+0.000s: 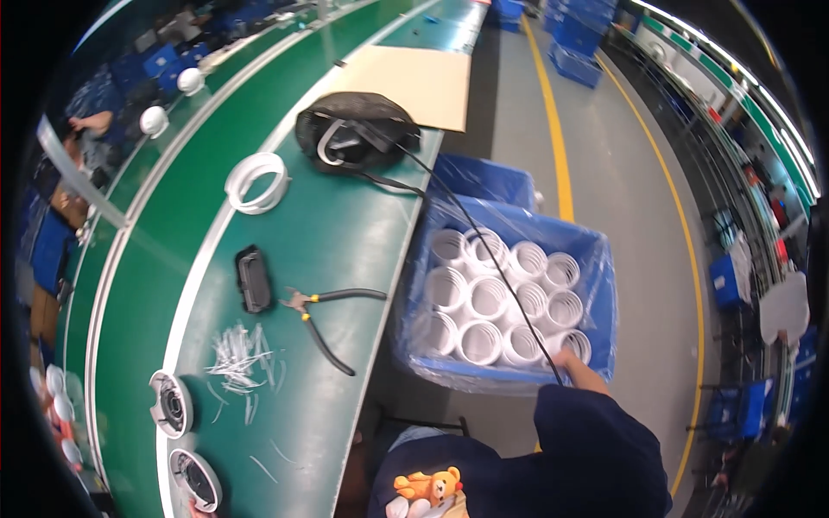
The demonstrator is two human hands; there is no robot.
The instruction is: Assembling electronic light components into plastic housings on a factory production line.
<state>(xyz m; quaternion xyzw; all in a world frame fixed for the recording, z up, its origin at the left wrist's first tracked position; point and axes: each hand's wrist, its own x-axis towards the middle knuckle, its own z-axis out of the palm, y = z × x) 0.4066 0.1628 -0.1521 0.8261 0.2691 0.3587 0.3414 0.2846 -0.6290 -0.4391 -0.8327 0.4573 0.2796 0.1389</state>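
My right hand (577, 369) reaches into a blue bin (509, 217) lined with clear plastic. Its fingers close on the rim of a stack of white rings (579, 343) in the near right corner; the fingertips are partly hidden. More stacks of white rings (488, 296) stand upright in rows beside it. At the lower left edge, only a bit of my left hand (200, 511) shows, touching a round white housing (195, 477) with a dark inside. A similar housing (173, 404) lies just beyond it on the green bench (298, 414).
Yellow-and-black pliers (332, 319), a black case (253, 279), clear plastic strips (237, 356), white rings (257, 183) and a black bag (358, 129) lie on the bench. A dark cord (484, 237) hangs across the bin. A conveyor (173, 216) runs along the left; another person's arm (92, 121) shows beyond.
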